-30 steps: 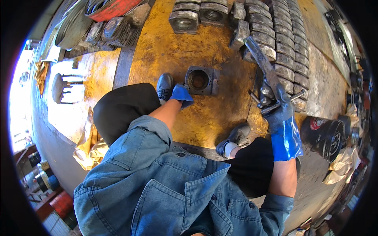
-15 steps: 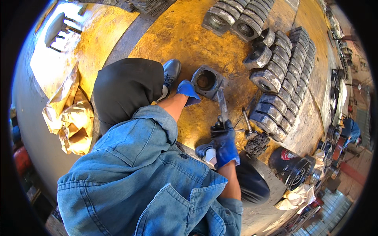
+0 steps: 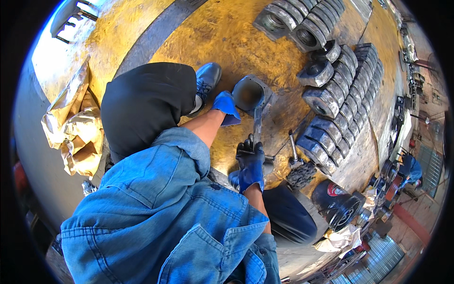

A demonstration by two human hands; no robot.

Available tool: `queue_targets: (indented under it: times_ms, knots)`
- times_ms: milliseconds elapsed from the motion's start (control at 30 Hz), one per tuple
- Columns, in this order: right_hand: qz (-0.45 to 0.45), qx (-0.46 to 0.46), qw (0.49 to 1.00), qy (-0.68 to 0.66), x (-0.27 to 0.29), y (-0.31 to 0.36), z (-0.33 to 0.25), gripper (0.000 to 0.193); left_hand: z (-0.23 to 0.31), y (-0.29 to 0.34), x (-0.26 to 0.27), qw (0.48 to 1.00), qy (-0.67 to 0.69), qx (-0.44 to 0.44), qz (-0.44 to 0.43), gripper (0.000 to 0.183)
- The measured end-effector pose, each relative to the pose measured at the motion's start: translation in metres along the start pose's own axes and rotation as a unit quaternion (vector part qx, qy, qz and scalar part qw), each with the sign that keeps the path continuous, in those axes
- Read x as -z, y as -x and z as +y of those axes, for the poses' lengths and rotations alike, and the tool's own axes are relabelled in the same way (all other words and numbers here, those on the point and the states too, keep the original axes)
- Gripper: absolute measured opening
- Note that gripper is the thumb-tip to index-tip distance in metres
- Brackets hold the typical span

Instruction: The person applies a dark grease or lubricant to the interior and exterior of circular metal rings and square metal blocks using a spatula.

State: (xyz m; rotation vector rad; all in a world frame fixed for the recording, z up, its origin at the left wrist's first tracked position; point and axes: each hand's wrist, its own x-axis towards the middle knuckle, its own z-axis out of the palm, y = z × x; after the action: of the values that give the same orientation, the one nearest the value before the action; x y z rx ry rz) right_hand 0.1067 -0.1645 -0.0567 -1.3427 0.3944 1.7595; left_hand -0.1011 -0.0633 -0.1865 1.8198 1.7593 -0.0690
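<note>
A square grey metal block (image 3: pixel 266 93) with a large round bore lies on the yellow-stained floor in front of my shoe. My left hand (image 3: pixel 226 104), in a blue glove, holds the block's left edge; its fingertips are hidden. In my right hand (image 3: pixel 250 165), gloved in blue and black, is a flat metal file (image 3: pixel 257 124). The fingers are wrapped round the file's near end, and its far end meets the block's near edge. Right of that hand stands a hammer-like metal tool (image 3: pixel 294 147), beside a dark shaggy clump (image 3: pixel 301 176).
Rows of similar metal blocks (image 3: pixel 331 102) stand to the right, and more blocks (image 3: pixel 302 23) at the far side. A black bucket (image 3: pixel 333 201) lies near my right knee. Crumpled brown paper (image 3: pixel 78 128) is at left, a stool (image 3: pixel 66 19) at far left. Another person (image 3: pixel 410 168) is at far right.
My right hand and the file have shifted left, and the file stands straighter against the block's near edge. My left hand stays at the block. The view has moved slightly.
</note>
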Motion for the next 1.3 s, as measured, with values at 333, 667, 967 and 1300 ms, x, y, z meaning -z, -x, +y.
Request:
queue_targets:
  times_ms: [333,667,967,1300]
  knots:
    - [-0.007,0.031,0.999,0.019,-0.021,-0.069,-0.059,0.038,0.007,-0.006,-0.003,1.000,0.021,0.012,-0.020,0.073]
    - [-0.047,0.034,0.926,0.372,-0.071,-0.036,-0.116,0.037,0.005,0.009,-0.005,0.949,0.270,0.110,0.122,0.060]
    - [-0.039,0.306,0.400,0.863,-0.156,-0.050,-0.106,0.032,-0.006,-0.014,-0.037,0.865,0.416,0.261,0.099,0.025]
    - [-0.055,0.307,0.229,0.922,-0.200,-0.023,-0.099,0.025,0.004,-0.006,-0.026,0.841,0.447,0.278,0.124,0.026]
